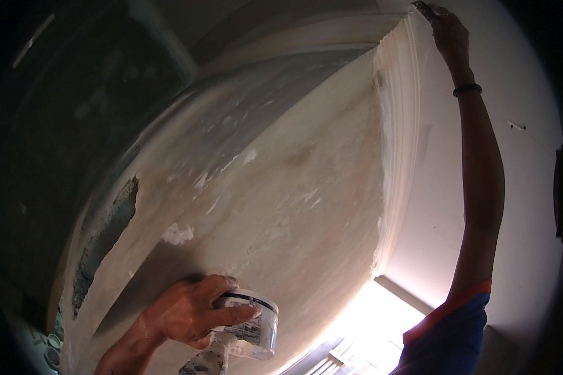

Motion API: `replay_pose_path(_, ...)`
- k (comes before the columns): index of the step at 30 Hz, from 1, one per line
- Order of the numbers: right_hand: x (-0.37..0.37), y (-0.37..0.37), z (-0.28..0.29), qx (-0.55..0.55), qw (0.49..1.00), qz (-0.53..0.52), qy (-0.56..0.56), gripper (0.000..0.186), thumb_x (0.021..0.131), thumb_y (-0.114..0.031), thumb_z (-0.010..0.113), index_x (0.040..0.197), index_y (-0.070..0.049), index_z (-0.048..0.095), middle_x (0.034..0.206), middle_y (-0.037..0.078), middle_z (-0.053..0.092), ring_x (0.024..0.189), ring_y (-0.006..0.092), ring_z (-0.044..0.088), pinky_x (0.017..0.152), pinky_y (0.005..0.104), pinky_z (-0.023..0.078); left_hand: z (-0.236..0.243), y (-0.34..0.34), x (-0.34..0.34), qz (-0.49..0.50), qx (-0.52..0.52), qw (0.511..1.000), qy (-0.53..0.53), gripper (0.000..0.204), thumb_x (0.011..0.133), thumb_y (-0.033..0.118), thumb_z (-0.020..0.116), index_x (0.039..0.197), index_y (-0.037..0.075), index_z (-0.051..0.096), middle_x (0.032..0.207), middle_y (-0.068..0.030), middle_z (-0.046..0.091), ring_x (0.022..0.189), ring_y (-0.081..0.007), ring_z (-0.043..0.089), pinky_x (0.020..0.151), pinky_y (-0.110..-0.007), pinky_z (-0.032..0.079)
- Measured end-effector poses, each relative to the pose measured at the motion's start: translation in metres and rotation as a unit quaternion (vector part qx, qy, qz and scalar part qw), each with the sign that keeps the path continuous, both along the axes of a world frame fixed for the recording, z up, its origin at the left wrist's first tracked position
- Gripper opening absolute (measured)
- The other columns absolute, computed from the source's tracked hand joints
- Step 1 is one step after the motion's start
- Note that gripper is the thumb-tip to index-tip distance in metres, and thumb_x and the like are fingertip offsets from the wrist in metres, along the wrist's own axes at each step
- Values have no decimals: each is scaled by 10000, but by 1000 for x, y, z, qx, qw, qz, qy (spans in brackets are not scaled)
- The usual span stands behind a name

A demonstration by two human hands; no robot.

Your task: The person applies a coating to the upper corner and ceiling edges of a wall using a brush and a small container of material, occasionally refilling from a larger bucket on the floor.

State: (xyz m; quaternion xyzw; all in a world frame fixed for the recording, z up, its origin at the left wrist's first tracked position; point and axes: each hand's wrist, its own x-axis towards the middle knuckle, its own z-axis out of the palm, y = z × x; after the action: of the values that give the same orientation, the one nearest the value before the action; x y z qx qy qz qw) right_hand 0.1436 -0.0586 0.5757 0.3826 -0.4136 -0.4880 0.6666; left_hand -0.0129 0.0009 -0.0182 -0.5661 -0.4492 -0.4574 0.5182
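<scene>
My left hand (191,312) grips a small round plastic tub (268,325) smeared with white filler, its fingers over the rim and side. A filler-crusted piece (209,359) hangs below that hand; I cannot make out what it is. My right arm reaches up high to the right, a dark band round its wrist. The right hand (450,37) is closed on a small dark scraper (424,10), held at the corner where the pale moulded cornice (397,112) meets another stretch of moulding. How far the scraper touches the cornice is too small to tell.
A patchy plastered wall (294,187) with white filler smears fills the middle. At left a rough-edged recess (106,244) is cut into it. The white ceiling (438,162) has a short wire (517,126) sticking out. Bright light enters through an opening (369,319) below.
</scene>
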Motion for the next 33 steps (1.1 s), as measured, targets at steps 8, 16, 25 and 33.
replay_pose_path(8, -16, 11, 26, -70, 984, 95, -130, 216, 937, -202, 605, 1005, -21, 701, 1056, 176, 700, 905, 270, 683, 810, 375, 529, 5, 2, 1, -21, 0, 1000, 3, 657, 655, 379, 597, 1306, 290, 594, 1111, -193, 555, 830, -294, 643, 672, -372, 578)
replay_pose_path(16, -37, 30, 60, -29, 981, -24, 189, 376, 926, -288, 494, 1264, -156, 595, 1243, 142, 614, 1104, 347, 597, 965, 417, 470, 8, -3, 4, -28, -5, 1000, -1, 683, 625, 265, 643, 1306, 286, 595, 1116, -186, 558, 804, -277, 640, 639, -355, 574)
replay_pose_path(25, -35, 127, 22, -214, 975, -22, 54, 326, 898, -155, 560, 1220, -142, 609, 1176, 120, 628, 1011, 311, 630, 871, 414, 515, 5, -11, 17, -3, 14, 999, -36, 571, 706, 175, 714, 1261, 284, 630, 1138, -190, 579, 890, -296, 674, 678, -357, 592)
replay_pose_path(33, -17, 80, 8, 24, 989, -32, 143, 316, 879, -51, 564, 1169, -151, 638, 1003, 106, 605, 958, 288, 617, 823, 394, 530, 2, -7, 16, -22, 5, 997, -74, 480, 786, 141, 673, 1238, 298, 645, 1151, -168, 588, 871, -301, 683, 703, -362, 596)
